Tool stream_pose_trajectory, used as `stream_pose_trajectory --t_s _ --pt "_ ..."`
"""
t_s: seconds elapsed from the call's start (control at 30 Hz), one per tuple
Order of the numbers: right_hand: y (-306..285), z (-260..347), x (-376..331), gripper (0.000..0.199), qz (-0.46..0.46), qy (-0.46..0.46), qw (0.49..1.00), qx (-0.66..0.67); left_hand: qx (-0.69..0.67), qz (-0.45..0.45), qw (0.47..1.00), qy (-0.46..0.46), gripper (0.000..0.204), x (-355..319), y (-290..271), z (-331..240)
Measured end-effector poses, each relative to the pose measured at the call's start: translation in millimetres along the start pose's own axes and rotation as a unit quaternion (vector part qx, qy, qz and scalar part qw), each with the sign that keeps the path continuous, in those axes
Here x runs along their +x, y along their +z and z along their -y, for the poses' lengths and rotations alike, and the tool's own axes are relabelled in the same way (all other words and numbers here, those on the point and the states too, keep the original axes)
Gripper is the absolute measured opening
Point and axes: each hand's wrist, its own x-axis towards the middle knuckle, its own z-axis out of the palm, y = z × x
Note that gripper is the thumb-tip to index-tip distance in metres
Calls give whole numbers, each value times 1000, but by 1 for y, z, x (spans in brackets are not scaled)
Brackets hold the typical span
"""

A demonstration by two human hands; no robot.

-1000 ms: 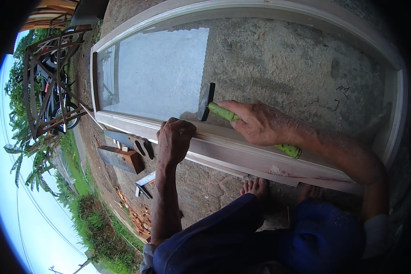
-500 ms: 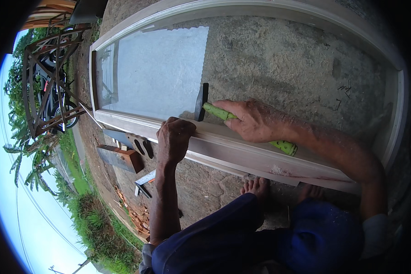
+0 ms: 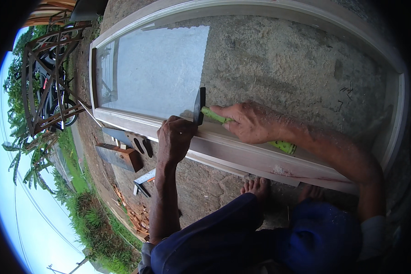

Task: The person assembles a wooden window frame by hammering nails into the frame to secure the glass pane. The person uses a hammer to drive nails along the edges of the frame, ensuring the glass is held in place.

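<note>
1. Head view: wooden frame [image 3: 233, 153], across the upper picture.
2. Hammer [image 3: 200, 106], centre: shifted left, now beside the left hand [image 3: 174, 138], suggesting tapping.
3. Right hand [image 3: 253, 122], right of centre: grip round the green handle [image 3: 212, 113].
4. Left hand, left of centre: curled; cannot tell around what.

frame [image 3: 249, 157]: pale wood, long, lying flat | glass pane [image 3: 194, 66]: within the frame, bright whitish patch across its left part | hammer [image 3: 199, 107]: dark head by the near inner edge, contact unclear; green handle [image 3: 285, 146] slanting rightward, toward the near side
</note>
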Motion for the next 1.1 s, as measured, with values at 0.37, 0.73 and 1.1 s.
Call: stream_pose_trajectory --t_s 0.37,0.73,1.1 --pt "-1 19 6 53 48 33 998 -2 -1 28 999 -16 18 0 -13 6" --pt "12 15 8 56 22 26 999 4 -1 11 999 -38 24 -2 -13 7" --pt "7 23 12 56 18 46 999 -6 -23 -24 999 -30 21 -3 -16 4"
